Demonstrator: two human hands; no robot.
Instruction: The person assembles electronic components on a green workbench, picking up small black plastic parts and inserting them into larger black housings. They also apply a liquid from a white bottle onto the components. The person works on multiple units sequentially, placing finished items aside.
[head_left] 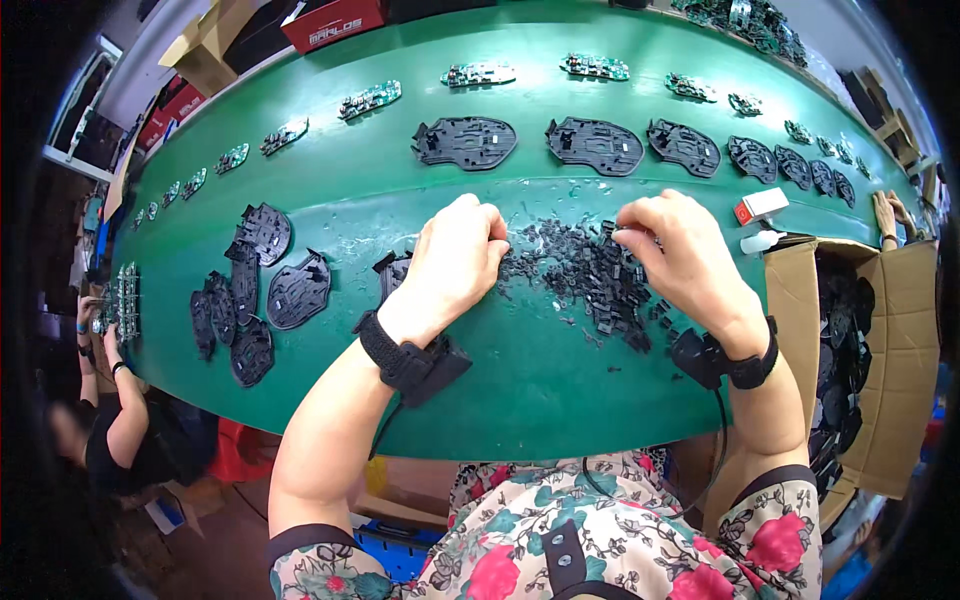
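Observation:
A heap of small black plastic parts (612, 295) lies on the green table in front of me, and smaller black bits (545, 248) spread to its left. My left hand (455, 262) is at the left edge of these bits, thumb and fingers closed in a pinch; what they hold is hidden. Over the right side of the heap is my right hand (685, 255), thumb and forefinger pinched together at the parts. Whatever sits between those fingertips is too small to name. A black plastic shell (391, 272) shows partly from behind my left hand.
Several loose black shells (300, 290) lie left. Beyond are a row of black shells (595, 146) and a row of green circuit boards (478, 74). A cardboard box (885, 370) of black parts, a small white-and-red box (762, 206) and a white bottle (762, 241) stand right. Other people's hands (105, 325) work at both ends.

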